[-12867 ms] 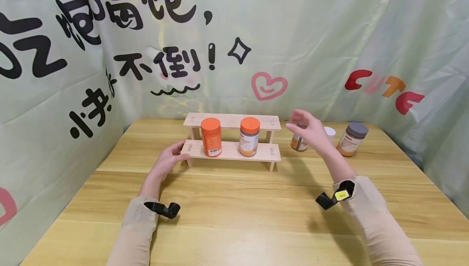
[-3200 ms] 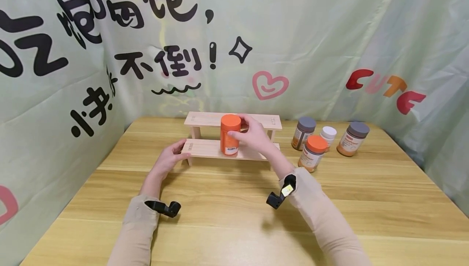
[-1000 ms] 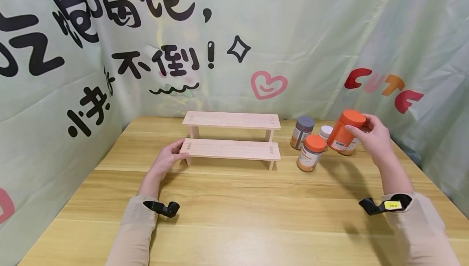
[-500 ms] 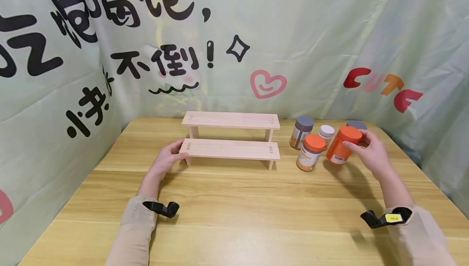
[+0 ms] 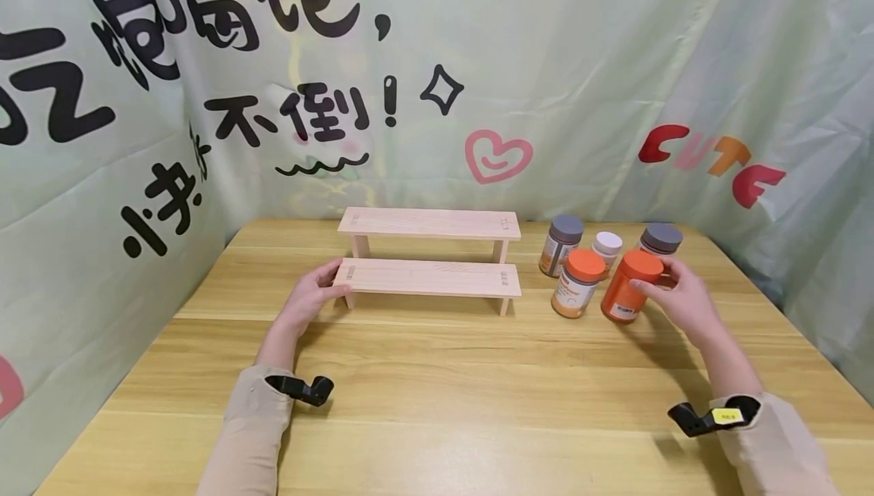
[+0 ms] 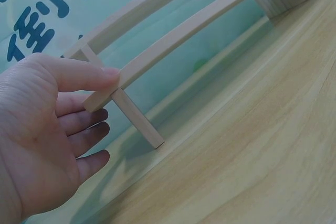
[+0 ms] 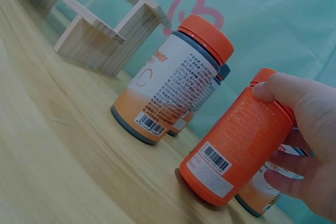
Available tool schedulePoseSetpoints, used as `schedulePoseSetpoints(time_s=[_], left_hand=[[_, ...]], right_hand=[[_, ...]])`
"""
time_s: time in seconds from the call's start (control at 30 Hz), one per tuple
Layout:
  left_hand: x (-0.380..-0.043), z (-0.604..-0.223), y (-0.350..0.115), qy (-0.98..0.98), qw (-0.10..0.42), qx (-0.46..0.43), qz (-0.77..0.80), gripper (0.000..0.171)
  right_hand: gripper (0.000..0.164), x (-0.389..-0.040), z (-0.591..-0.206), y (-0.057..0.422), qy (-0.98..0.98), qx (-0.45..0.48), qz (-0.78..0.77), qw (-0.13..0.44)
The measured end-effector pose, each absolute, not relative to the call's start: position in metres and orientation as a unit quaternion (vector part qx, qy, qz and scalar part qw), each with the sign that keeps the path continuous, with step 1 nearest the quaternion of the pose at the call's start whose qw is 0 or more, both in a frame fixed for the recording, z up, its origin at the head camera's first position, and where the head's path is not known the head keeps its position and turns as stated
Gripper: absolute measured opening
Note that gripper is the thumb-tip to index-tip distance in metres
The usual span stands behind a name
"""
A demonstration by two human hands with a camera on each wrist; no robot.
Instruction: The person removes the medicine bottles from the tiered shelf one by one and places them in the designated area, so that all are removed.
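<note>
A two-step wooden display shelf stands at the back middle of the table, both steps bare. At the left end of its lower step my left hand pinches the board, thumb in front and fingers behind. My right hand holds an all-orange supplement bottle by its upper part, thumb on the near side. That bottle's base is at the tabletop; whether it bears fully on it I cannot tell. Just left of it stands an orange-capped bottle with a white label.
Behind the orange bottles are a grey-capped bottle, a small white-capped bottle and another grey-capped bottle, partly hidden. A printed cloth hangs along the table's back. Wooden tabletop extends in front of the shelf.
Both orange-capped bottles have gone from the lower step to the table at right. Lately my right hand has lowered the all-orange one, bringing it nearer. My left hand has kept its place.
</note>
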State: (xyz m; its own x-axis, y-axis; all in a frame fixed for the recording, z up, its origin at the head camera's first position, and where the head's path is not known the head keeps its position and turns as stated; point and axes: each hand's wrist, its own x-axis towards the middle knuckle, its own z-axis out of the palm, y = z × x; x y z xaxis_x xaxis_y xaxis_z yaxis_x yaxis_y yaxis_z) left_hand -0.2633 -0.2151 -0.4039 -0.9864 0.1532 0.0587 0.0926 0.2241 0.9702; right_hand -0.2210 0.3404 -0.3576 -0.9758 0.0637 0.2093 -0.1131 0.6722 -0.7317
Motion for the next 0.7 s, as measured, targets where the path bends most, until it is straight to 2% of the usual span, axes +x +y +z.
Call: schedulePoseSetpoints(time_s=[0.7], left_hand=[[-0.2614,-0.3971,-0.2221,0.800,0.023,0.089,0.593,0.070]], right_hand=[[0.074,-0.2175,-0.3622,0.3421,-0.894,0.021,0.438,0.088]])
